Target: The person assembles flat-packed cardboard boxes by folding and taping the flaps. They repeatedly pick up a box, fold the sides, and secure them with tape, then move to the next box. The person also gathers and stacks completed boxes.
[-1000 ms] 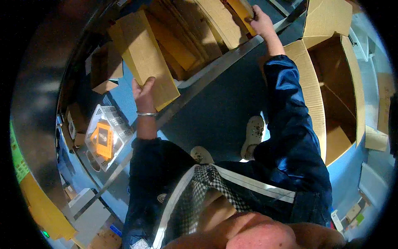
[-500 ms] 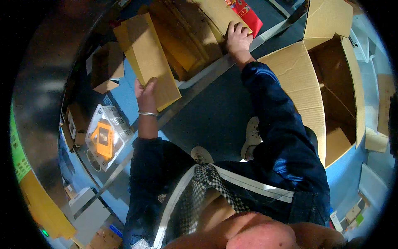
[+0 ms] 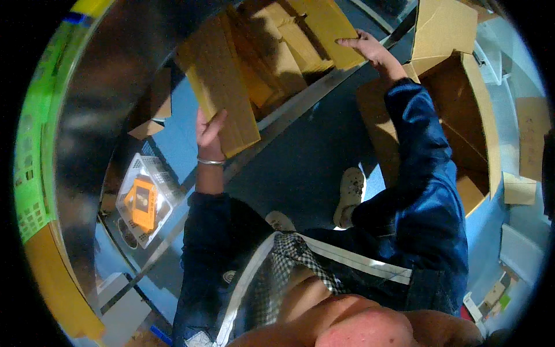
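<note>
An open cardboard box (image 3: pixel 263 72) stands at the top middle, with light and shadow across its inside. My left hand (image 3: pixel 211 130) is closed on the lower corner of its left flap (image 3: pixel 222 95), thumb on top and fingers mostly hidden beneath. At the opposite side, my right hand (image 3: pixel 373 49) pinches the edge of the right flap (image 3: pixel 332 32), which is folded outward. Between the flaps, lighter tan cardboard pieces (image 3: pixel 295 43) show inside; whether they are smaller cartons or inner flaps I cannot tell.
A large open carton (image 3: pixel 457 110) stands right of my right arm. At left, a white perforated basket (image 3: pixel 165 173) holds an orange packet (image 3: pixel 144 203). A metal rail (image 3: pixel 277 118) runs along the box's near side. My shoes are on the dark floor below.
My right hand has moved right, and the right flap has swung outward, showing more of the inside. The red package near that hand is out of sight. My left hand keeps its flap.
</note>
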{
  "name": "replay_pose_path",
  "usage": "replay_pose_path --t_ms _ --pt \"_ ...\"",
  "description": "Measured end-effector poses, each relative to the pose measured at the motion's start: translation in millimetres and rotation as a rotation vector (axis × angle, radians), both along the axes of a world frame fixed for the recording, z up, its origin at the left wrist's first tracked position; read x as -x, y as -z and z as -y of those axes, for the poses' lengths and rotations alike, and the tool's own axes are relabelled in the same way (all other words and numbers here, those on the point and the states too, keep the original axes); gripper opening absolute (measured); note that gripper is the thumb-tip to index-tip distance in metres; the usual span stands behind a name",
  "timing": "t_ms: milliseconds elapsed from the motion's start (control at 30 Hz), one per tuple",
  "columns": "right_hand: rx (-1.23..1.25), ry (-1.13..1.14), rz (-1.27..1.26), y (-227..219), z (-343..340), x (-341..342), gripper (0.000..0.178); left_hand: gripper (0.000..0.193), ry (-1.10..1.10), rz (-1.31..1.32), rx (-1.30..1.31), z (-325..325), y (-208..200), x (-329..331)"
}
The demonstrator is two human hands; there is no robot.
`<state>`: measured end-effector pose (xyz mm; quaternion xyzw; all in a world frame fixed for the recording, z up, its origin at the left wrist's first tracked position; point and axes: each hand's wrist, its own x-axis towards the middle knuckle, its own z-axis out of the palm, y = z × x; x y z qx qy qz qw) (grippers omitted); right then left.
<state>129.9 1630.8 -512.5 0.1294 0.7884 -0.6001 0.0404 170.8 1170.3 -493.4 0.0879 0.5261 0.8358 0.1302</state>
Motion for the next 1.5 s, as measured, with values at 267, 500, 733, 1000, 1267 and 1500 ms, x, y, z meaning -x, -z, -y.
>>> replay_pose_path --t_ms 267,500,733,1000,1267,1500 --pt "0.587 0.021 0.128 -133 123 -176 0.057 0.069 0.259 0.42 -0.205 -44 -46 -47" --pt "0.618 0.201 0.157 -112 182 -247 0.053 0.08 0.372 0.299 -0.046 -86 -65 -96" --pt "0.509 0.162 0.132 -149 212 -249 0.048 0.084 0.092 0.283 0.357 -65 -94 -125" --pt "0.689 0.293 0.312 -117 228 -295 0.053 0.058 0.154 0.415 0.919 -30 -130 -180" --pt "0.717 0.572 0.497 -275 177 -410 0.041 0.049 0.576 0.328 0.855 65 -246 -298" --pt "0.115 0.61 -0.015 -474 169 -463 0.059 0.034 0.565 -0.036 0.767 74 -465 -281"
